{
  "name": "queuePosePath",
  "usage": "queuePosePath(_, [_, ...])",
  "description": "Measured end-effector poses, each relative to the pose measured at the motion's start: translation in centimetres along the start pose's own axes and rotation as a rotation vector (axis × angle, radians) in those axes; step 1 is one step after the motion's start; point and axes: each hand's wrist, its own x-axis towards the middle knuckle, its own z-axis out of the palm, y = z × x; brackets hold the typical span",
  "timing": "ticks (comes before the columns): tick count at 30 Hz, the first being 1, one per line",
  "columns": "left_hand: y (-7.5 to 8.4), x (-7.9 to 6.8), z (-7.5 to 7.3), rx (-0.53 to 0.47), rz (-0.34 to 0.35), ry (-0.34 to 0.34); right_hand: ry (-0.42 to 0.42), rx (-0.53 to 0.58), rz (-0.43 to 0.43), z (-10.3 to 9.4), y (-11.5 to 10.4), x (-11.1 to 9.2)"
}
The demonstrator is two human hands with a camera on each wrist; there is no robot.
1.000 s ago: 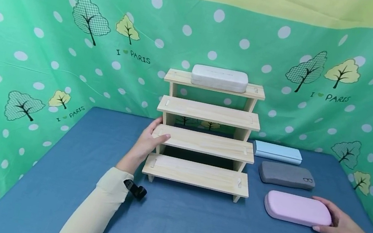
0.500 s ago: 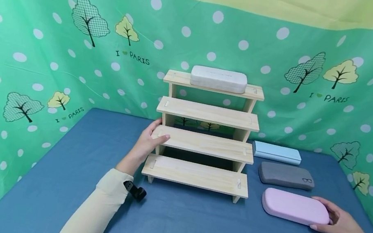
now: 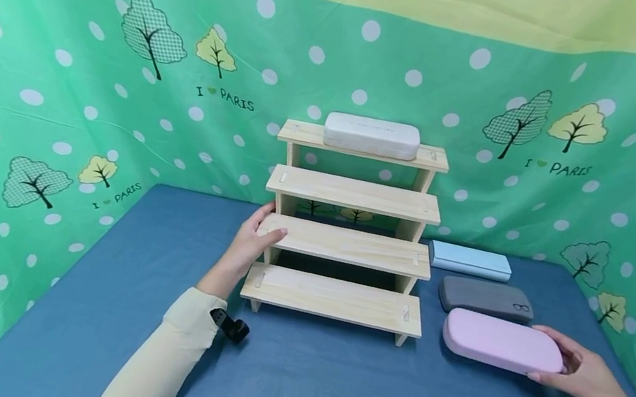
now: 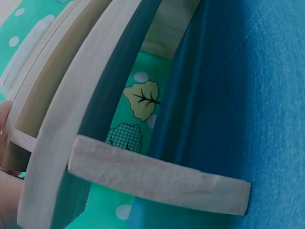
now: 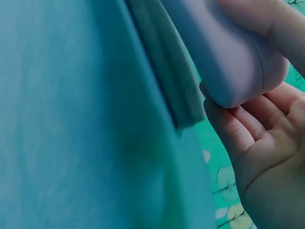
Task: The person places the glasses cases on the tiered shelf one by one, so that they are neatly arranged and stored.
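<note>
A pink glasses case is gripped at its right end by my right hand, thumb on the near side and fingers on the far side. In the right wrist view the pink case shows a seam, and my fingers curl under its end. My left hand holds the left end of a four-step wooden display stand at its second step from the bottom, thumb on top. A white glasses case lies on the top step.
Right of the stand, a light blue case and a grey glasses case lie on the blue tablecloth. The pink case overlaps the grey one's near edge in the head view. A green printed curtain hangs behind.
My right hand has raised the pink case off the tablecloth and shifted it slightly left and away from me. My left hand stays on the stand.
</note>
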Motion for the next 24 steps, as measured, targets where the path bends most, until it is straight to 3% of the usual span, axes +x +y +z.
queuePosePath(7, [1.8, -0.8, 0.2, 0.016, -0.024, -0.016, 0.064, 0.067, -0.045, -0.1, -3.5, 0.4])
queuePosePath(12, [0.1, -0.2, -0.1, -0.003, -0.022, -0.004, 0.108, 0.115, -0.169, 0.3, -6.6, 0.9])
queuePosePath(16, [-0.2, -0.1, 0.0, 0.011, -0.008, 0.001, 0.116, 0.17, -0.242, 0.8, -8.7, 1.6])
queuePosePath(24, [0.0, -0.2, 0.2, 0.007, 0.009, 0.005, 0.103, 0.336, -0.206, 1.5, -12.6, 3.4])
